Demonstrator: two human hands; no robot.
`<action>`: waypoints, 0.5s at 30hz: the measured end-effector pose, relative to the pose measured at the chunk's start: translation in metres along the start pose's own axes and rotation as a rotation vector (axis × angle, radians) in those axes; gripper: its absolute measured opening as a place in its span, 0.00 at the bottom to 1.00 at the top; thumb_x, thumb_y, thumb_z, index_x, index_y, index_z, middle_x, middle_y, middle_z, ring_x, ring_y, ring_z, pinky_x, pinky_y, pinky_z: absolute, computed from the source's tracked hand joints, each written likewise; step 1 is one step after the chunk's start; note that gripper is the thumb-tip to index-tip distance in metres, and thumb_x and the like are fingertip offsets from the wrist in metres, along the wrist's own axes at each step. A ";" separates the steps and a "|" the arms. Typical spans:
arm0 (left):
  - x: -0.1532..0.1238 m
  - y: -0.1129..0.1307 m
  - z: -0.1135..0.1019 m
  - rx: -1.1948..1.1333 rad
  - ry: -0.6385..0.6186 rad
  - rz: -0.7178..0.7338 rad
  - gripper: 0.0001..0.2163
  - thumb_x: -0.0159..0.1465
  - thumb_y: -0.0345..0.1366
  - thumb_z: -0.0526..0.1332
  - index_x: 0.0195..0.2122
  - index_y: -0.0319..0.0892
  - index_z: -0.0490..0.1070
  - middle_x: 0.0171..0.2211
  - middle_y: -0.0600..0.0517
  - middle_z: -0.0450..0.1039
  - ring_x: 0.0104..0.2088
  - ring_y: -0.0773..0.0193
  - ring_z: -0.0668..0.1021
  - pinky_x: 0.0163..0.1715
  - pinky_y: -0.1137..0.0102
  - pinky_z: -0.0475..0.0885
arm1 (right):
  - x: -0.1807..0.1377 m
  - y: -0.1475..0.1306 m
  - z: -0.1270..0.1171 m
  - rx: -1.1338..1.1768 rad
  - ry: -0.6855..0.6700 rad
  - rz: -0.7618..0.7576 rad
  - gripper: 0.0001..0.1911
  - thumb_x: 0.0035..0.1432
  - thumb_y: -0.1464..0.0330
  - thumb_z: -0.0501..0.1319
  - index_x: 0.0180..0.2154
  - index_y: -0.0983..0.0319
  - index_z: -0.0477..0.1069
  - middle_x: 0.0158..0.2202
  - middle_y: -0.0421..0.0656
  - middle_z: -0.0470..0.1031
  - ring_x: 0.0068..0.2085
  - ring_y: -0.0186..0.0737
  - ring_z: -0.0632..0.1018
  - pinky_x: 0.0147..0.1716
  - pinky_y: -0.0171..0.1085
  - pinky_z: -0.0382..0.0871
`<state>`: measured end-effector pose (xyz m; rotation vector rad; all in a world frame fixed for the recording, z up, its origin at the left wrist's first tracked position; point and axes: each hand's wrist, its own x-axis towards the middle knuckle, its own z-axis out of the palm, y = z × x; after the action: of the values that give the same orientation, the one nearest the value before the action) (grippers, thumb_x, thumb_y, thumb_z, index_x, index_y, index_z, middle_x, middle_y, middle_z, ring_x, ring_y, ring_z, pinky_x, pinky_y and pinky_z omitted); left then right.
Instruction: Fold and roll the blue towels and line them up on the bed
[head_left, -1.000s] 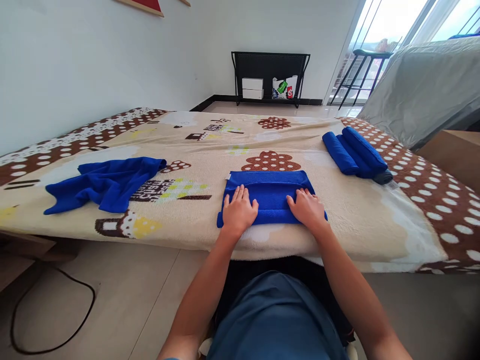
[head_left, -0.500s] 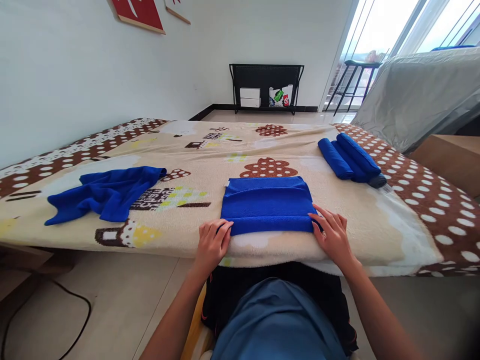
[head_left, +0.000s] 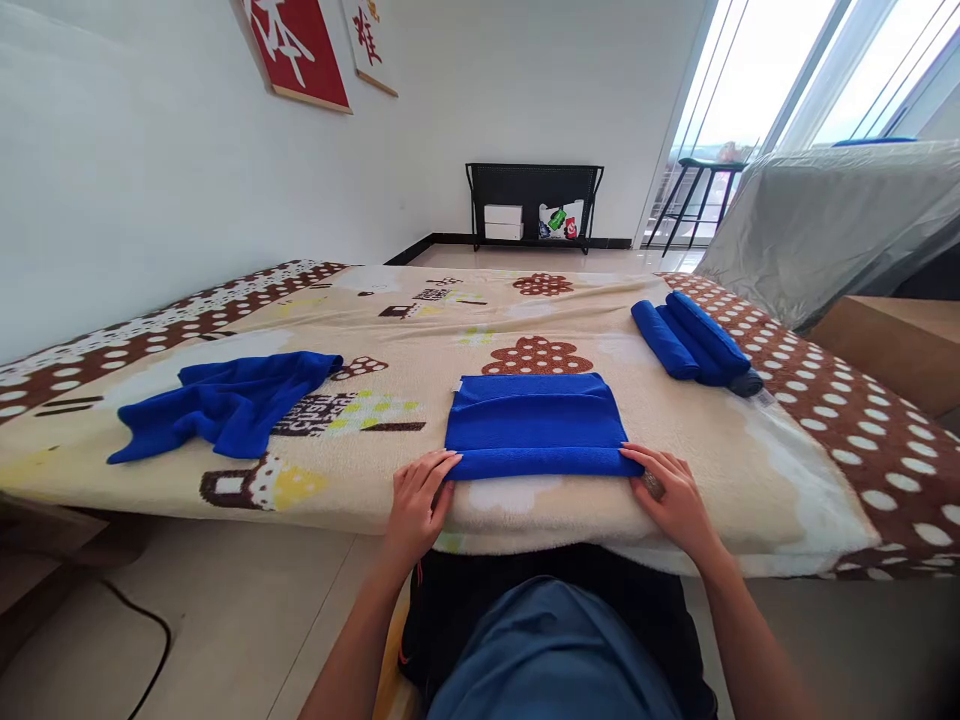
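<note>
A blue towel (head_left: pixel 534 418) lies spread in front of me on the patterned blanket, its near edge turned over into a narrow roll. My left hand (head_left: pixel 420 500) holds the left end of that roll, fingers on top and thumb toward me. At the right end, my right hand (head_left: pixel 671 498) has the roll between its fingers and thumb. A crumpled blue towel (head_left: pixel 225 405) rests off to the left. To the right are rolled blue towels (head_left: pixel 694 340) lying side by side, with a dark grey end showing near them.
The cream blanket (head_left: pixel 420 350) with brown dotted borders covers the bed. Beyond it stands a black rack (head_left: pixel 536 185) holding white boxes and a printed bag. Plastic-covered furniture (head_left: pixel 847 220) and a cardboard box (head_left: pixel 892 345) are at the right. A dark cable (head_left: pixel 154 620) runs over the floor.
The view has tilted up slightly, so everything sits lower in the picture. Both hands remain at the roll's ends; my right fingers now reach further over its top.
</note>
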<state>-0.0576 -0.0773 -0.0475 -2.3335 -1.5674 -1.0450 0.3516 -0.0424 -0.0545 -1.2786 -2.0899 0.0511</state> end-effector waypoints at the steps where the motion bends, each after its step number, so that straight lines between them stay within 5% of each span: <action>1: 0.000 0.000 0.001 0.016 0.006 -0.001 0.17 0.71 0.31 0.51 0.60 0.47 0.65 0.57 0.46 0.72 0.58 0.55 0.72 0.57 0.58 0.61 | 0.000 0.001 0.001 -0.004 0.007 0.000 0.20 0.65 0.68 0.55 0.57 0.54 0.68 0.59 0.40 0.72 0.56 0.43 0.73 0.54 0.45 0.62; 15: -0.001 -0.004 0.006 0.057 0.017 -0.017 0.17 0.72 0.34 0.51 0.61 0.46 0.65 0.57 0.46 0.72 0.58 0.55 0.73 0.56 0.60 0.60 | -0.001 0.005 0.007 -0.021 0.027 -0.008 0.20 0.65 0.68 0.55 0.58 0.53 0.68 0.59 0.39 0.72 0.57 0.43 0.73 0.55 0.45 0.63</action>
<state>-0.0589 -0.0736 -0.0533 -2.2717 -1.5925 -1.0076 0.3519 -0.0387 -0.0619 -1.2764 -2.0772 0.0087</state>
